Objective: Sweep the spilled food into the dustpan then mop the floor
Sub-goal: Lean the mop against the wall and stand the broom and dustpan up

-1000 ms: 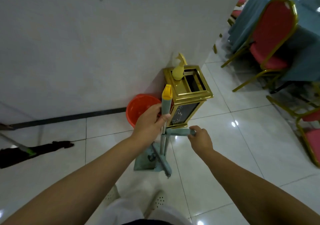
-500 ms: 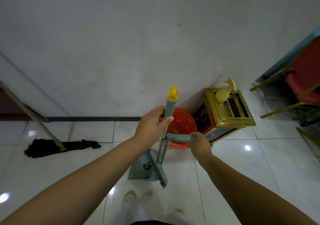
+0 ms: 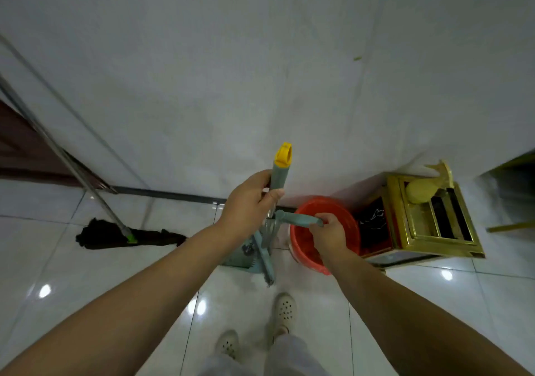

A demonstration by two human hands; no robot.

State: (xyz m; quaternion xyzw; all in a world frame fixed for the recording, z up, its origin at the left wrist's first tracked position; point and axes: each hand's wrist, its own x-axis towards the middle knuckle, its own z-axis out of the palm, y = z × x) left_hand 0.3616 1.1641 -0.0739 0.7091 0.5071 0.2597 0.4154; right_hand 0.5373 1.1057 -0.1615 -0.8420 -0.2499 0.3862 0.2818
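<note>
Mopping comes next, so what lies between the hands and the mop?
Nothing visible: bare tile separates the left hand from the mop. Both hands, the right hand too, hold the broom and dustpan handle.

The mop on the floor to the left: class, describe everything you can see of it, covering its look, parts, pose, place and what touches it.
The mop has a dark, rag-like head spread flat on the white tiled floor, close to the wall. A small green collar joins the head to a long grey pole that looks metallic. The pole slants up and to the left, out of view, so its top end is hidden. Neither hand touches it.
</note>
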